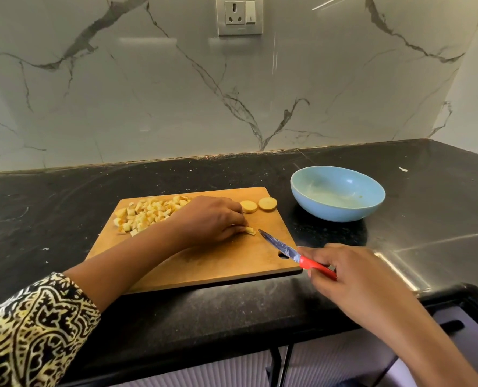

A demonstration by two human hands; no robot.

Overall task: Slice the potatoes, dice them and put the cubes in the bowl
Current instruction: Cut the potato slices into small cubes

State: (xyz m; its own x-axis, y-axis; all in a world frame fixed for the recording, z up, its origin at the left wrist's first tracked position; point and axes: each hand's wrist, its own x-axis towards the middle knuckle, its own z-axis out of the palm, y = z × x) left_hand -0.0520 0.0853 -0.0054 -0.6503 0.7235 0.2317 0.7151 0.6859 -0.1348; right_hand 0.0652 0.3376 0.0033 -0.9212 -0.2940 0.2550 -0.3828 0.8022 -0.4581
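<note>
A wooden cutting board (218, 263) lies on the black counter. A pile of potato cubes (145, 213) covers its far left part. Two round potato slices (257, 205) lie at its far right edge. My left hand (209, 219) rests on the board's middle, fingers curled over a small potato piece (250, 231) that sticks out under the fingertips. My right hand (352, 275) grips a red-handled knife (288, 251); its blade tip points at that piece, just short of it. A light blue bowl (337, 198) stands right of the board and looks empty.
The marble wall with a socket (239, 15) rises behind the black counter (427, 191). The counter's front edge (288, 339) runs below the board, with cabinet fronts under it.
</note>
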